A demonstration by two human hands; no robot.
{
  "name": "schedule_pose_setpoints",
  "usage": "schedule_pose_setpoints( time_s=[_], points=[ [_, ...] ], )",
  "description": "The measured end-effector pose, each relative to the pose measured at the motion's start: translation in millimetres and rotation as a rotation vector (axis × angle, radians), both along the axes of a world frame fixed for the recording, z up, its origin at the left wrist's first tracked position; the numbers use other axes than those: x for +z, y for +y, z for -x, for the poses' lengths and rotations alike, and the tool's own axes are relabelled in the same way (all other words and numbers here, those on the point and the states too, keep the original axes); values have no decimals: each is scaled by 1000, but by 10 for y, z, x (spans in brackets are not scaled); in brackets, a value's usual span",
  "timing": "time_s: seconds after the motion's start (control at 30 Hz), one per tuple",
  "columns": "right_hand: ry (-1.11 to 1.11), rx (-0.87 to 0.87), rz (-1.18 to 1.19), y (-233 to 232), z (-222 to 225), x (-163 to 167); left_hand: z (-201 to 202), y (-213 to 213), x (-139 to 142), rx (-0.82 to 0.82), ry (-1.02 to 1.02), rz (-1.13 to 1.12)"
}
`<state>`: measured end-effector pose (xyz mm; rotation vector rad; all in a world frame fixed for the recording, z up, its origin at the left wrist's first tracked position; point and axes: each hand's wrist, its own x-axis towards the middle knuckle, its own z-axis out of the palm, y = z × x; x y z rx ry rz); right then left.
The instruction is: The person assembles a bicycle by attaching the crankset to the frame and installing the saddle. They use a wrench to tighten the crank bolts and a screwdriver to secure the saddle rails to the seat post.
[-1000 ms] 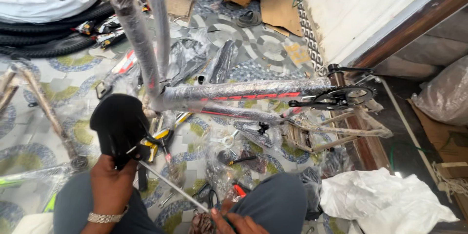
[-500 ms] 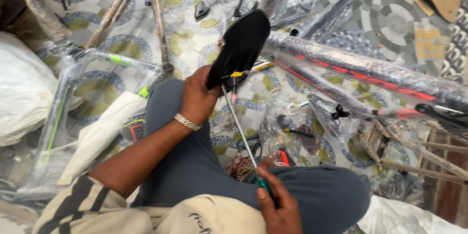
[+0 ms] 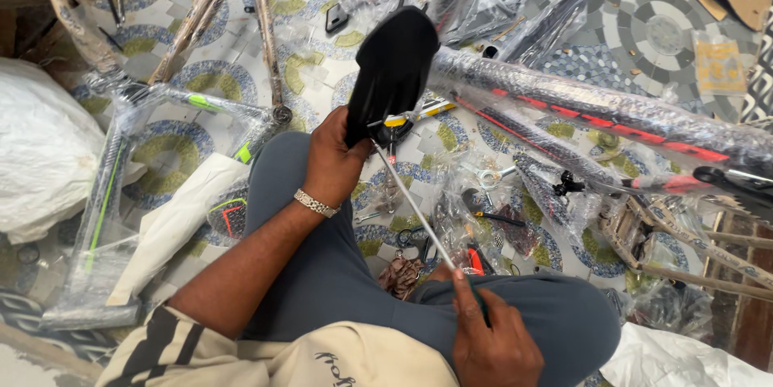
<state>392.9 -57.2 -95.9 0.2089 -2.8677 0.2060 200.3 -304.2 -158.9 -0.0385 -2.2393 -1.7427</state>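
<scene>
Left hand [image 3: 336, 157] grips the underside of a black bicycle saddle [image 3: 392, 73], raised above the knee. Right hand [image 3: 493, 344] closes its fingers around a long screwdriver [image 3: 419, 211], tip meeting the saddle's underside. Bubble-wrapped frame [image 3: 596, 109] lies just beyond.

Bright, even daylight fills the view, with only soft, faint shadows on the tiled floor [image 3: 644, 41]. Glare glints off the plastic wrap on the bicycle frame [image 3: 596, 109]. The centre is sharp; straight lines bend near the edges, and the bottom corners look slightly soft.
</scene>
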Motion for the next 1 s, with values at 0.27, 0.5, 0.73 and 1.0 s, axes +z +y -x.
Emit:
schedule_pose_setpoints(
  time_s=[0.27,0.5,0.73,1.0],
  points=[
    [-362,-148,85,-160,51,34,78,-46,-6,-36,-101,-104],
    [-300,-2,608,-126,76,-35,87,-96,-26,-26,-57,-44],
    [-724,-354,765,-29,111,16,68,-84,-4,-51,-64,-28],
    [-298,-70,226,-37,139,117,96,-56,-126,-30,-27,-37]
  ],
)
